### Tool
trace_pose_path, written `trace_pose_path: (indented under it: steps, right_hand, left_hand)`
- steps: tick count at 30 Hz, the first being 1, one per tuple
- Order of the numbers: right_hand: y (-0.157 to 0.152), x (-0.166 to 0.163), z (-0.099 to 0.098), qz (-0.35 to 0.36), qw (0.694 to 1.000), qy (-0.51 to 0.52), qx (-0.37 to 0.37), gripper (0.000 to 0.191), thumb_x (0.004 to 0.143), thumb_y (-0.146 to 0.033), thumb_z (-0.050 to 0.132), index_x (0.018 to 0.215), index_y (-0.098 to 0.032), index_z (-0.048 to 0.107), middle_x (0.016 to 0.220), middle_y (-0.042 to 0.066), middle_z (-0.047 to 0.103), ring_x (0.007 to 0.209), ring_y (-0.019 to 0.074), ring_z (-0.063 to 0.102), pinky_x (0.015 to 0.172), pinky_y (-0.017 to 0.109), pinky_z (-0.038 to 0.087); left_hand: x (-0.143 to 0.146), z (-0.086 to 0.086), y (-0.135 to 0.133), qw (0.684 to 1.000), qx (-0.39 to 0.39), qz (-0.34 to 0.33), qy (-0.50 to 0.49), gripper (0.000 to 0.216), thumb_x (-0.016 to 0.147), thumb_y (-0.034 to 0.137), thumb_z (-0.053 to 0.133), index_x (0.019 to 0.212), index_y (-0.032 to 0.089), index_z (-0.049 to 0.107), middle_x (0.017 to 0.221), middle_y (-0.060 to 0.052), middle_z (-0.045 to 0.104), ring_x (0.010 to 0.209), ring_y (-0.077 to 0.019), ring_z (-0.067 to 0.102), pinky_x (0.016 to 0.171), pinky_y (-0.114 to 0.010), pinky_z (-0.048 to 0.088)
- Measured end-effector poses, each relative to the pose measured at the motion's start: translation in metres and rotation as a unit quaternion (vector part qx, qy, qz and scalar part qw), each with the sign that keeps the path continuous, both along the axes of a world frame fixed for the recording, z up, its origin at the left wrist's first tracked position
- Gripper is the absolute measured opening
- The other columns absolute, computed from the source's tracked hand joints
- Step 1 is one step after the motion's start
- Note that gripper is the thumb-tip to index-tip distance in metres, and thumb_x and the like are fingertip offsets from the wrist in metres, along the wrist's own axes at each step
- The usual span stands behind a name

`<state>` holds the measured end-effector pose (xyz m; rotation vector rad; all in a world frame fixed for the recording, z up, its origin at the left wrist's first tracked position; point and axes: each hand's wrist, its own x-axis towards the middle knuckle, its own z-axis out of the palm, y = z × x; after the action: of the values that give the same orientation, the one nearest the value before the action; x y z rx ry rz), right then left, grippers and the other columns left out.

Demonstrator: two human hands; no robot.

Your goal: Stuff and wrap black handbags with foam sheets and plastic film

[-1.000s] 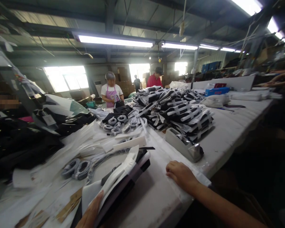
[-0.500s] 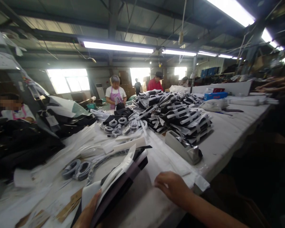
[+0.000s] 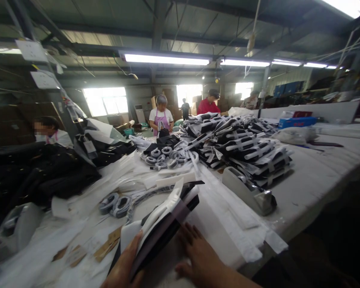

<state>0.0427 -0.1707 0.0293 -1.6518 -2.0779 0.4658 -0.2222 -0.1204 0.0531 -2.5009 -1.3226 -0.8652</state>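
Observation:
In the head view, my left hand (image 3: 127,258) is closed round the near end of a flat black bundle with white-wrapped straps (image 3: 165,224). The bundle lies tilted over the table, its far end pointing away to the right. Close to its right edge is my right hand (image 3: 199,250), palm down with fingers apart and nothing in it. Whether its fingertips touch the bundle I cannot tell. Beyond the bundle lie grey coiled cords (image 3: 121,205) and a long piece in clear wrap (image 3: 141,198). Brown paper tags (image 3: 108,244) rest left of my left hand.
A tape dispenser (image 3: 249,192) stands right of the bundle, before a large pile of similar black-and-white bundles (image 3: 243,144). Another dispenser (image 3: 21,224) is at the left, near dark fabric (image 3: 39,172). A blue box (image 3: 297,122) sits farther back. Several people work beyond the table.
My right hand has moved left to the bundle's edge and spread its fingers. The left hand keeps its hold on the bundle. The whole view has shifted, so things appear farther right.

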Motion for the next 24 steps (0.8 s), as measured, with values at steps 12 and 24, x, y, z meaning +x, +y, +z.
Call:
trace_pose_path:
  steps: [12, 24]
  right_hand:
    - [0.026, -0.043, -0.011, 0.142, 0.986, -0.028, 0.079, 0.078, 0.087, -0.060, 0.064, 0.149, -0.019, 0.044, 0.152, 0.018, 0.044, 0.141, 0.0372, 0.040, 0.118, 0.052, 0.030]
    - [0.023, -0.037, -0.049, 0.161, 0.952, -0.119, 0.230, 0.038, 0.094, -0.038, 0.061, 0.129, -0.022, 0.065, 0.133, 0.010, 0.066, 0.124, 0.0318, 0.059, 0.105, 0.042, 0.048]
  left_hand:
    - [0.002, 0.002, 0.003, 0.998, -0.014, 0.042, -0.040, 0.090, 0.087, 0.012, 0.054, 0.156, 0.038, 0.003, 0.143, 0.001, 0.058, 0.118, -0.0208, 0.065, 0.088, -0.026, 0.058]
    - [0.015, -0.019, -0.003, 1.000, -0.005, -0.003, -0.030, 0.097, 0.074, 0.001, 0.049, 0.157, 0.033, 0.010, 0.147, 0.001, 0.053, 0.124, -0.0178, 0.061, 0.098, -0.025, 0.054]
